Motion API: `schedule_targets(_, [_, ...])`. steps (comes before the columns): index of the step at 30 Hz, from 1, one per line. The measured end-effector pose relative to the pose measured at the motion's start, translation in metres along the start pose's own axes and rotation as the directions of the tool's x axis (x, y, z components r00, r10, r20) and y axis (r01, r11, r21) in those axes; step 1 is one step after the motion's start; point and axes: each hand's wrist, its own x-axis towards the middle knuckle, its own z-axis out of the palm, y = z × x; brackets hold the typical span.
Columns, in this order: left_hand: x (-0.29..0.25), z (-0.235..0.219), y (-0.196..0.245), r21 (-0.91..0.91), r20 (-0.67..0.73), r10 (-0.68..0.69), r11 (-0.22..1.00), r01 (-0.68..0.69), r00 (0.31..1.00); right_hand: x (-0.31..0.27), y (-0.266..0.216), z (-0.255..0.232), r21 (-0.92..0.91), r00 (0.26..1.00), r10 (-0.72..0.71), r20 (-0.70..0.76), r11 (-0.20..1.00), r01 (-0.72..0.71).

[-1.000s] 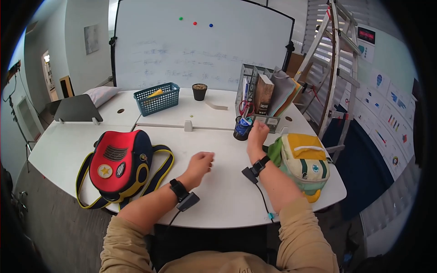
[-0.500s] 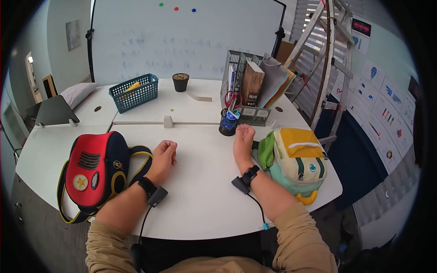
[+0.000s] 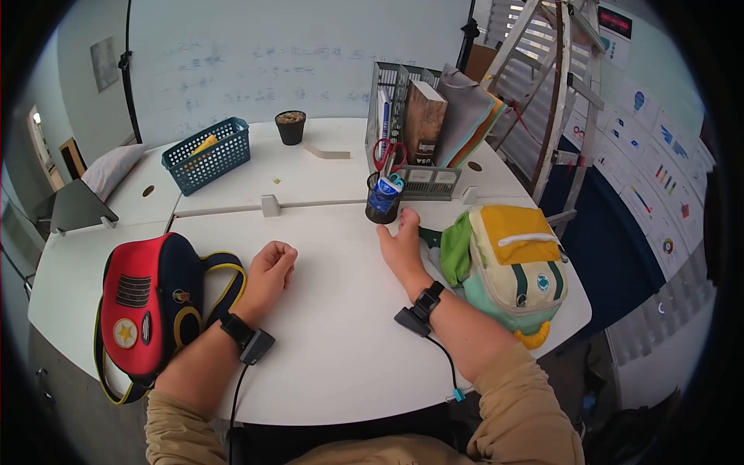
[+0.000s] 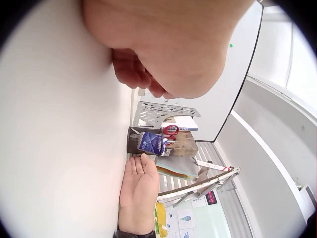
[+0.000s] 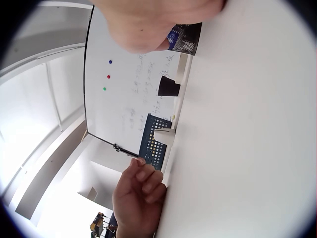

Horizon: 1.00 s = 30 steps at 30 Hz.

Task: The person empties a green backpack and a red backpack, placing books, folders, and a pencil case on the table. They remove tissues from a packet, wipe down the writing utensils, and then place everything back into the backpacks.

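Observation:
My left hand (image 3: 266, 279) rests on the white table with loosely curled fingers and holds nothing. Just left of it lies a red and navy backpack (image 3: 133, 310), its yellow-edged strap close by my wrist. My right hand (image 3: 404, 252) stands on its little-finger side, and the left wrist view shows its palm and fairly straight fingers (image 4: 136, 166). Its fingertips are near a black mesh pen cup (image 3: 381, 209) that holds red-handled scissors (image 3: 389, 157) and a blue packet. To the right of that hand sits a cream, yellow and green backpack (image 3: 508, 271).
Behind the low divider stand a teal basket (image 3: 208, 159) with something yellow inside, a small black pot (image 3: 291, 130) and a grey file rack (image 3: 430, 182) with a book (image 3: 425, 124) and folders. A laptop (image 3: 84, 208) is at left. A ladder (image 3: 562, 101) stands beyond the table.
The head view has tilted down and turned a little. My left hand has moved left, toward the red backpack. My right hand has drawn slightly back from the pen cup, its fingers straighter.

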Motion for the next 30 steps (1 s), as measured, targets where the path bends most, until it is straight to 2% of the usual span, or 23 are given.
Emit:
schedule_targets(12, [-0.005, 0.001, 0.007, -0.029, -0.022, -0.056, 0.998, 0.056, 0.998, -0.001, -0.001, -0.001, 0.101, 0.998, -0.039, 0.057, 0.994, 0.033])
schedule_targets(24, [-0.005, -0.003, 0.002, -0.014, -0.048, -0.004, 1.0, 0.003, 0.999, 0.003, 0.008, -0.001, 0.052, 0.995, -0.06, 0.076, 0.997, 0.056])
schedule_targets(30, [-0.009, -0.003, 0.007, 0.018, -0.063, -0.009, 1.0, 0.01, 0.998, 0.005, 0.01, -0.003, 0.088, 0.996, -0.084, 0.042, 0.993, 0.08])
